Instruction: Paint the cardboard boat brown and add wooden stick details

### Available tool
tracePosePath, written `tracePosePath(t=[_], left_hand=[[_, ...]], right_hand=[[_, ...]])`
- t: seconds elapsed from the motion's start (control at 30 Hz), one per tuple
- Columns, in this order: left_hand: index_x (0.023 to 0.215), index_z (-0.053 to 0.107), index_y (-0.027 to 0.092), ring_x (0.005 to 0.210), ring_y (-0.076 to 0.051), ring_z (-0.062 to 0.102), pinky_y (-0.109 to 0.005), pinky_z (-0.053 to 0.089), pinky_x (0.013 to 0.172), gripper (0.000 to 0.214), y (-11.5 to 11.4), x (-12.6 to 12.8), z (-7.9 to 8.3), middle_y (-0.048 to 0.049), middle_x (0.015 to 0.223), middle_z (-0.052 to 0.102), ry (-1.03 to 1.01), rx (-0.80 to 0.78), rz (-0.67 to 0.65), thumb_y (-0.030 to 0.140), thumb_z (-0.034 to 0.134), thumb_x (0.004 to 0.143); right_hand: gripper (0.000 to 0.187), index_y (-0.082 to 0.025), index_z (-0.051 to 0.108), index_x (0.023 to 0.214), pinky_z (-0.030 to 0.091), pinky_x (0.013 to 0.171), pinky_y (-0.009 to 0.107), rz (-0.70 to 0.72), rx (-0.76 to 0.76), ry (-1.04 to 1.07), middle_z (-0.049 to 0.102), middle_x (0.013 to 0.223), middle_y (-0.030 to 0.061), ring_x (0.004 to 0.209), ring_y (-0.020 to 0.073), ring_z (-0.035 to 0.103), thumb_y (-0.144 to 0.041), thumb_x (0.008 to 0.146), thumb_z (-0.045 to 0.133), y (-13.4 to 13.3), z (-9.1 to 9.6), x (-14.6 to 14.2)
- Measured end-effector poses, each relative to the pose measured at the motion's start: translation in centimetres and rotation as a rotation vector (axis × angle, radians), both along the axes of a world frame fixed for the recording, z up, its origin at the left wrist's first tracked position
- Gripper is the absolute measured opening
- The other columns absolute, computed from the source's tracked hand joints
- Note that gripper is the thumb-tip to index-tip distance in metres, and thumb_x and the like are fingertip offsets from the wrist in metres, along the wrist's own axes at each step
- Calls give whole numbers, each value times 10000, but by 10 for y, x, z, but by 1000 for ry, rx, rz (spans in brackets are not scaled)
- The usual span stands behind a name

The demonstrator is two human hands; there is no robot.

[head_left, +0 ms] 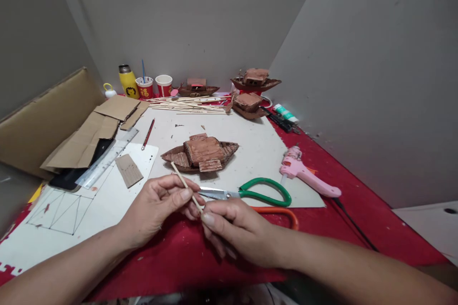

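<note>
A thin wooden stick [181, 177] is held at a slant above the near edge of a red-covered worktop [161, 267], pinched between the thumb and fingers of a person's left hand [162, 205], while the right hand [238, 226] grips its lower end between closed fingertips. Just beyond the hands lie metal scissors [234, 194] with a green handle loop, an orange loop [294, 219] showing beside the right hand. Behind them, a brown model boat [204, 150] sits on a pale board [171, 126] at the middle of the worktop. Toward the right edge rests a pink glue gun [304, 174], its dark cord trailing toward the near right corner. At left, a small cardboard piece [129, 171] lies beside a clear ruler [107, 159], a red pencil [148, 134] and stacked cardboard sheets [84, 140]. Along the far edge, loose sticks [189, 104] are spread before two paper cups [145, 89], a yellow bottle [128, 81] stands near the far left corner, and three more boats [248, 105] are grouped toward the far right corner.
</note>
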State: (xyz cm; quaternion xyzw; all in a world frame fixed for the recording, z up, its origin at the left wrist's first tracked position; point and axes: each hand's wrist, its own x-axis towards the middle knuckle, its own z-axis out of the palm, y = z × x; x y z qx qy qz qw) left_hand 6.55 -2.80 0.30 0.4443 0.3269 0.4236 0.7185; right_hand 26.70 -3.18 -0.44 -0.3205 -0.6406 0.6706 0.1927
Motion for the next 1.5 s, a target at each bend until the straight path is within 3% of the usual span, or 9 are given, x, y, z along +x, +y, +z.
tracePosePath(t=[0.07, 0.13, 0.27, 0.43, 0.6, 0.9, 1.2, 1.33, 1.5], left_hand=[[915, 695, 151, 632, -93, 664, -194, 538, 653, 131, -1, 0, -1, -24, 750, 738, 18, -21, -20, 280, 680, 893], [913, 676, 154, 596, -86, 638, -189, 515, 624, 158, -2, 0, -1, -6, 694, 712, 38, -35, -58, 311, 677, 894], [1092, 607, 179, 583, -76, 605, -182, 477, 619, 258, -6, 2, 1, 28, 654, 680, 92, -55, -156, 309, 690, 884], [1264, 499, 199, 658, -110, 646, -227, 495, 674, 461, -12, 8, 1, 30, 699, 679, 126, -95, -175, 288, 713, 865], [1312, 501, 200, 653, -104, 632, -227, 491, 670, 535, -18, 11, -3, 29, 701, 666, 119, -90, -132, 305, 735, 843], [1412, 473, 254, 721, -131, 657, -266, 516, 717, 574, -23, 12, -8, -1, 758, 692, 7, -67, -163, 283, 691, 882], [1446, 462, 234, 778, -155, 628, -288, 474, 755, 593, -26, 14, -2, -19, 801, 670, 154, -42, -218, 337, 658, 896], [1428, 490, 239, 697, -110, 604, -221, 456, 667, 527, -26, 16, -1, -4, 780, 674, 210, 34, -203, 291, 623, 921], [1295, 608, 250, 763, -143, 676, -246, 529, 727, 384, -25, 11, -3, -44, 889, 737, 343, 394, -44, 172, 594, 920]], right_hand=[[533, -177, 519, 698, 324, 389, 182, 28, 31, 7, 513, 509, -26, 395, 72, 429, -639, 941, 412, 1, 1, 2], [523, -171, 522, 678, 336, 409, 183, -31, 92, 27, 520, 516, -20, 417, 72, 443, -605, 954, 426, 4, 2, 4], [458, -178, 506, 718, 340, 416, 182, -183, 49, 56, 527, 537, -36, 418, 66, 437, -578, 940, 488, 7, 0, 7], [449, -181, 512, 756, 310, 390, 184, -135, -47, 49, 531, 538, -46, 393, 66, 426, -596, 926, 489, 9, 3, 6], [457, -187, 484, 717, 310, 412, 190, -154, -14, 39, 520, 538, -44, 407, 63, 408, -590, 932, 484, 8, 5, 2], [382, -180, 521, 810, 414, 514, 203, -33, 287, 75, 563, 630, -6, 522, 94, 496, -421, 1039, 334, 8, 5, 6], [313, -215, 498, 781, 433, 576, 227, -3, 528, 65, 563, 635, -8, 578, 116, 533, -288, 1029, 323, 8, 5, 12], [241, -215, 520, 793, 402, 550, 220, -76, 605, 111, 525, 617, -29, 541, 104, 480, -221, 989, 380, 8, 3, 9], [267, -203, 522, 735, 392, 517, 208, -88, 470, 71, 525, 583, -33, 509, 94, 480, -229, 973, 405, 7, 6, 10]])
